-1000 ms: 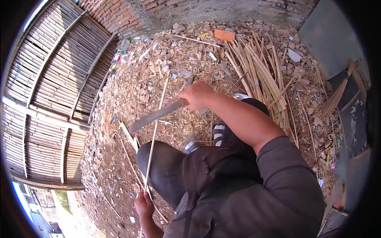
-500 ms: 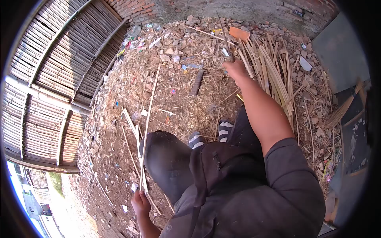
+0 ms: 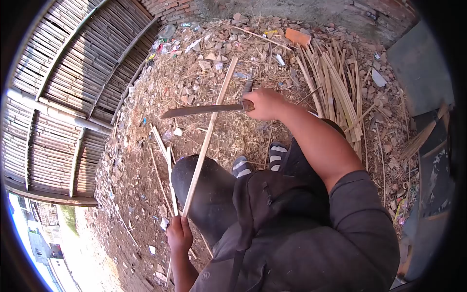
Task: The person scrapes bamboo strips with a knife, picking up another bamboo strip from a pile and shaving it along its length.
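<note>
In the head view, the left hand (image 3: 180,234) was closed around the near end of a long bamboo strip (image 3: 210,131), which ran up and away from that grip across the knee, its far end out over the littered ground. The right hand (image 3: 263,103) was clenched on the handle of a big knife (image 3: 202,110). The blade reached left from that fist and crossed the strip well above the left hand's grip, at or just over the strip; whether the edge was biting into it could not be told.

Beyond the right fist and off to its right lay a heap of strips (image 3: 335,87), which looked like pieces already split or trimmed. A few thinner slivers (image 3: 163,146) lay on the dirt just left of the held strip, above the left hand. Judging by these, a good share of the cutting looked done, while the strip in hand seemed only part worked, most of its length apparently whole. A bamboo fence (image 3: 63,97) stood far to the left of both hands.
</note>
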Demonstrator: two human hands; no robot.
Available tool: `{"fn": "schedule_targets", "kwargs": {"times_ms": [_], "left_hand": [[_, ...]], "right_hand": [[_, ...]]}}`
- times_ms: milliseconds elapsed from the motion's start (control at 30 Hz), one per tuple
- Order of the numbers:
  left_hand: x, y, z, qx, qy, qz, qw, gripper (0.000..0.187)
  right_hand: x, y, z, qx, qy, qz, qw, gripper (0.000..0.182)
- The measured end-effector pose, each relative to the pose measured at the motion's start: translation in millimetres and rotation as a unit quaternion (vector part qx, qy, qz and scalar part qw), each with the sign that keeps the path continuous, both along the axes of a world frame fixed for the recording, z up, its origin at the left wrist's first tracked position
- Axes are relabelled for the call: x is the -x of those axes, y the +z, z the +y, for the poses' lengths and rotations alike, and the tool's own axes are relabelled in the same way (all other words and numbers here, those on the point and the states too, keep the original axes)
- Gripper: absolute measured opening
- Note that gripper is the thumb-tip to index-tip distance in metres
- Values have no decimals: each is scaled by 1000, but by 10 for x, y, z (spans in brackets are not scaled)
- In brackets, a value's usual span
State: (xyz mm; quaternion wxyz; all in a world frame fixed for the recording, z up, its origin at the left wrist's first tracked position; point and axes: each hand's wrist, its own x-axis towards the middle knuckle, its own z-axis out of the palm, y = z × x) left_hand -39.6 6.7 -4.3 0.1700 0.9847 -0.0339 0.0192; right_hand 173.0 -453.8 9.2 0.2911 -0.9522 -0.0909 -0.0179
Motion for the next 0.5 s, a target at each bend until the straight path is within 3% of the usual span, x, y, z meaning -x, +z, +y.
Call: {"fn": "schedule_targets", "kwargs": {"times_ms": [100, 200, 300, 400, 500], "left_hand": [[-14, 35, -59, -2, 6, 27, 1000, 38], [-40, -117, 40, -12, -17, -16, 1000, 38], [-69, -104, -41, -31, 2, -23, 999, 28], [-128, -21, -50, -48, -12, -35, 998, 29], [-130, 3, -64, -10, -29, -34, 999, 30]], "right_hand": [[52, -33, 208, 53, 117, -57, 990, 19], [72, -20, 323, 108, 136, -33, 984, 20], [-172, -392, 191, -10, 46, 19, 999, 23], [-181, -326, 176, 22, 6, 62, 998, 25], [-19, -118, 284, 118, 65, 28, 990, 25]]}}
